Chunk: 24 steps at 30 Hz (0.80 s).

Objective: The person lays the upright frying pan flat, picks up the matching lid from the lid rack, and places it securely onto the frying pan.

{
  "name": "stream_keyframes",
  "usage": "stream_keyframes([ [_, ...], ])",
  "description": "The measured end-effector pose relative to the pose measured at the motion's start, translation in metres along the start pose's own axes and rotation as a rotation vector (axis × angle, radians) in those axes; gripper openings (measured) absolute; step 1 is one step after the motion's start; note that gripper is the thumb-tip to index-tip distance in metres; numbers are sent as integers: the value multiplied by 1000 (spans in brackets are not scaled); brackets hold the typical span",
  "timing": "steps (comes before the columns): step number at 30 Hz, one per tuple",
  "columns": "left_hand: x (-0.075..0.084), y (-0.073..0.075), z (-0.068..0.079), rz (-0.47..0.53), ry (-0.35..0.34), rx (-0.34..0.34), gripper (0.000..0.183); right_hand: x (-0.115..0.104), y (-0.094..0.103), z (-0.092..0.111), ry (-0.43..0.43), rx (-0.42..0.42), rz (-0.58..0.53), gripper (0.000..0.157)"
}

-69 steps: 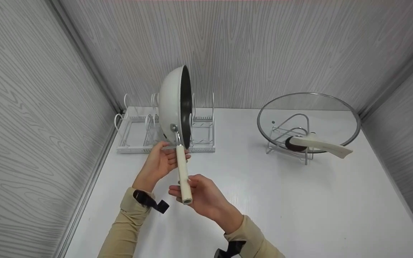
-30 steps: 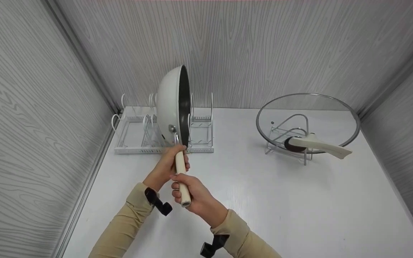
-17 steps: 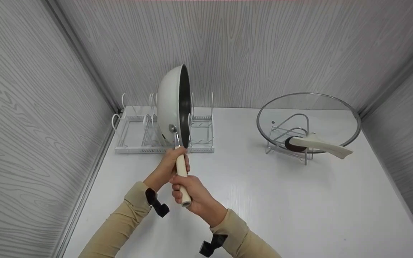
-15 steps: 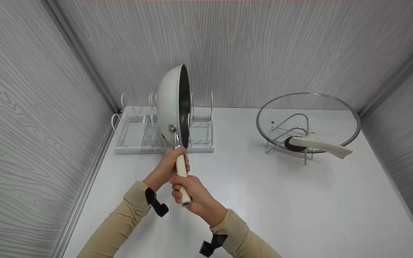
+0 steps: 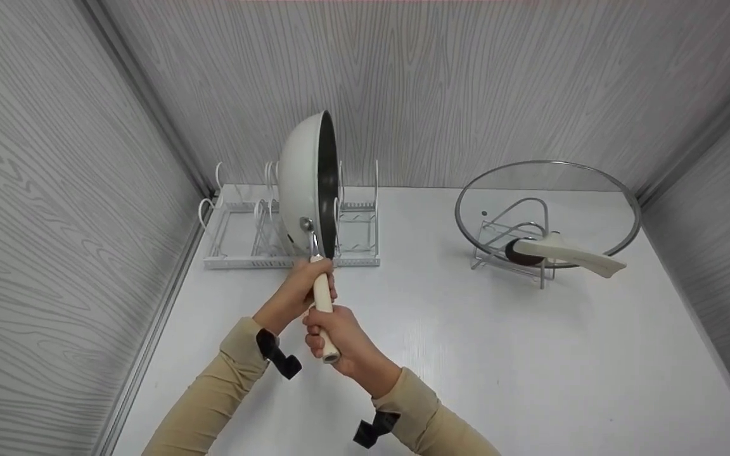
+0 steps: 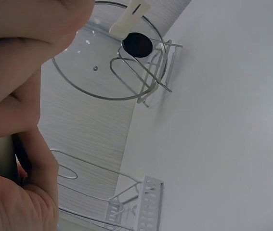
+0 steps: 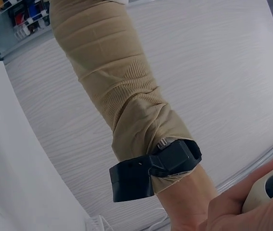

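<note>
The left hand point(image 5: 301, 280) grips the handle point(image 5: 322, 294) at its pan end; the right hand point(image 5: 344, 332) wraps its free end. From them, the pan point(image 5: 298, 177) stands on edge in the rack point(image 5: 229, 263) at 12 o'clock, the lid point(image 5: 577, 212) at 2 o'clock. Probable step: seating or lifting the pan, I cannot tell which; next calls for straight, upright travel.

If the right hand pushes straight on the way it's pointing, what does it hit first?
Most likely the left hand, gripping the same pan handle just ahead; the right hand angles toward it, though depth between them is unclear.
</note>
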<state>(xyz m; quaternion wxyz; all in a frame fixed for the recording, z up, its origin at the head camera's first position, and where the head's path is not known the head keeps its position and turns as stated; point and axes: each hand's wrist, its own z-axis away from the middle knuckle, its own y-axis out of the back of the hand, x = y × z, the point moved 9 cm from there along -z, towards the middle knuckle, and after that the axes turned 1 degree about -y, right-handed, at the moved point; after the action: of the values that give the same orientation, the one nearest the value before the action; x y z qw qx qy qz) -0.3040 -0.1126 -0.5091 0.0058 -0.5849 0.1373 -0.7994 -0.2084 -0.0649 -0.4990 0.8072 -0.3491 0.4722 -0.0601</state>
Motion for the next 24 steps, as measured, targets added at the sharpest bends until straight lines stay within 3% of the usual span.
stream_keyframes([
  [7,0,0,1,-77,-17,-34,12,1,3,-2,17,-8,44,29],
  [14,-1,0,2,-70,-1,6,10,0,7,-1,39,-11,85,42],
  [24,2,-4,6,-77,-16,-10,14,-2,6,0,39,-22,91,41],
])
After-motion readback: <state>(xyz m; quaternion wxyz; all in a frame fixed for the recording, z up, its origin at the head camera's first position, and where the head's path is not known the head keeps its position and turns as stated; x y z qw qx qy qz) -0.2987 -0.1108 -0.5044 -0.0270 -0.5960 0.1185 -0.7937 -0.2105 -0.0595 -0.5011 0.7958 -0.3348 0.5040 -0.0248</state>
